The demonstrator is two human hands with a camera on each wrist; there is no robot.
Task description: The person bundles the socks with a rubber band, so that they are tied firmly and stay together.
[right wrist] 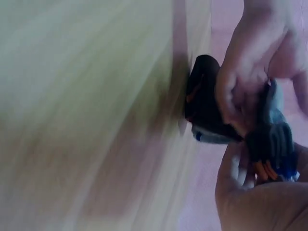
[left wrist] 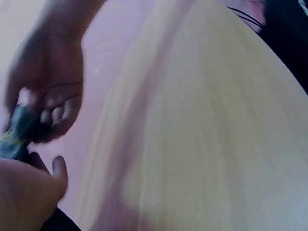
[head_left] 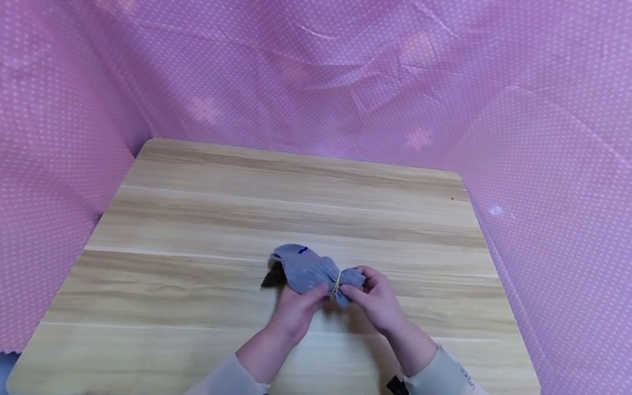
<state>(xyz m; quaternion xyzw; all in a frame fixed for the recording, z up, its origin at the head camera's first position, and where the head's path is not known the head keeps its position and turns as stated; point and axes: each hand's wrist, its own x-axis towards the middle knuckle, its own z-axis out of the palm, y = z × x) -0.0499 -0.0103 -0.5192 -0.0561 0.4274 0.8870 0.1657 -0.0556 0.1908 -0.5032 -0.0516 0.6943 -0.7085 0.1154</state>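
A grey sock (head_left: pixel 306 271) with a small dark blue mark is gathered near one end by a yellow rubber band (head_left: pixel 338 282). Dark brown fabric (head_left: pixel 274 276) pokes out at its left end. My left hand (head_left: pixel 295 315) holds the sock from below, its thumb lying along the near side by the band. On the other side of the band, my right hand (head_left: pixel 379 302) pinches the bunched end between thumb and fingers. The right wrist view shows the left hand's fingers (right wrist: pixel 234 103) curled against the dark fabric (right wrist: pixel 204 91); the sock partly hides them.
Both hands work over a wood-grain table (head_left: pixel 237 214) with rounded corners. Pink dotted cloth (head_left: pixel 316 82) hangs behind it and along both sides. A small black item (head_left: pixel 397 385) shows at the right sleeve. Dark cables (left wrist: pixel 246 17) appear beyond the table edge in the left wrist view.
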